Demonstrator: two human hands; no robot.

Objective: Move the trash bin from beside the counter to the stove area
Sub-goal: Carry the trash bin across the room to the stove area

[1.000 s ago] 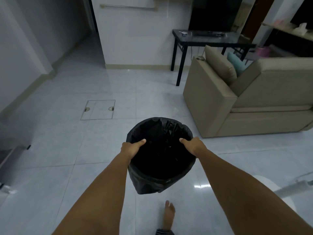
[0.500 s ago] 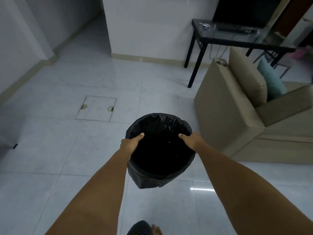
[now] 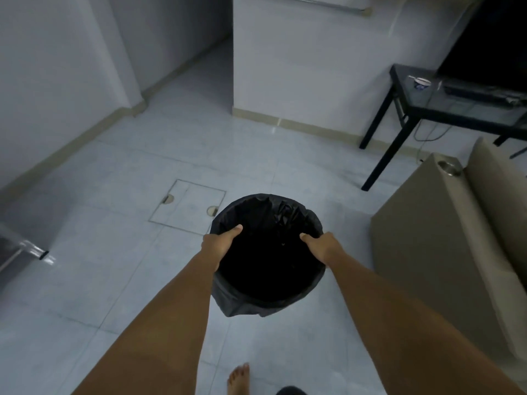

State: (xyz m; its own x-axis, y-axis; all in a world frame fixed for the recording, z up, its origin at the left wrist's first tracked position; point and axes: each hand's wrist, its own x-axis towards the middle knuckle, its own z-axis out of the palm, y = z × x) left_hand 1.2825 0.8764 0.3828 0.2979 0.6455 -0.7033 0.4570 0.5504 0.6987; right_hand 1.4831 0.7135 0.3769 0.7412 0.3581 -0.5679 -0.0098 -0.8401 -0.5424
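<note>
A round trash bin (image 3: 268, 297) lined with a black plastic bag hangs in the air in front of me, above the pale tiled floor. My left hand (image 3: 219, 248) grips its left rim, thumb over the inside. My right hand (image 3: 323, 248) grips the right rim the same way. The inside of the bin is too dark to see into. No stove or counter is in view.
A beige sofa (image 3: 445, 238) stands close on the right. Behind it is a black table (image 3: 413, 109) with a cup and a screen. A floor hatch (image 3: 188, 206) lies just ahead. A corridor (image 3: 199, 78) opens at the far left. My bare foot (image 3: 239, 379) is below.
I have walked forward with the bin held in both hands; the view has turned left, so the sofa and table have slid right and the corridor opening has come nearer.
</note>
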